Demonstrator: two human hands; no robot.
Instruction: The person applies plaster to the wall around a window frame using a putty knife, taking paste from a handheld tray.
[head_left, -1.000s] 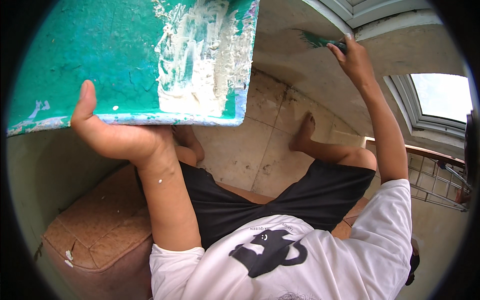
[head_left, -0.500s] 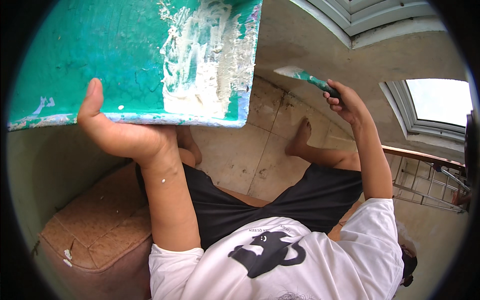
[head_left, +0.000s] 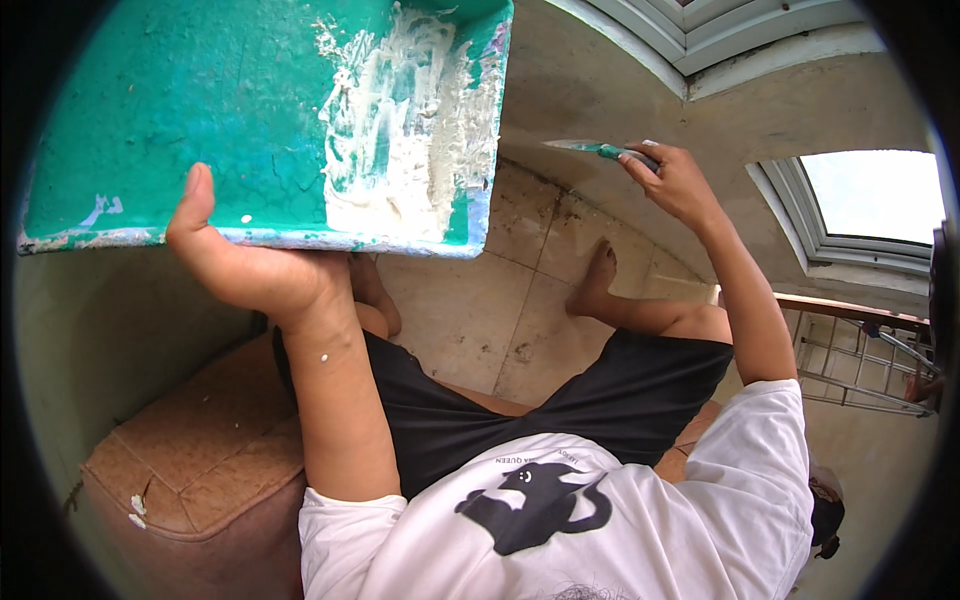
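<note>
One head-worn fisheye view, looking steeply down the person's own front: white shirt (head_left: 560,520) and black shorts (head_left: 560,400) fill the lower middle, bare feet on the tiled floor (head_left: 470,320) sit near the centre. The left hand (head_left: 250,270) with its green board (head_left: 250,110) looms very close at upper left; the right hand (head_left: 675,180) is farther, upper right. Wall and window (head_left: 870,200) bend along the dark round rim
</note>
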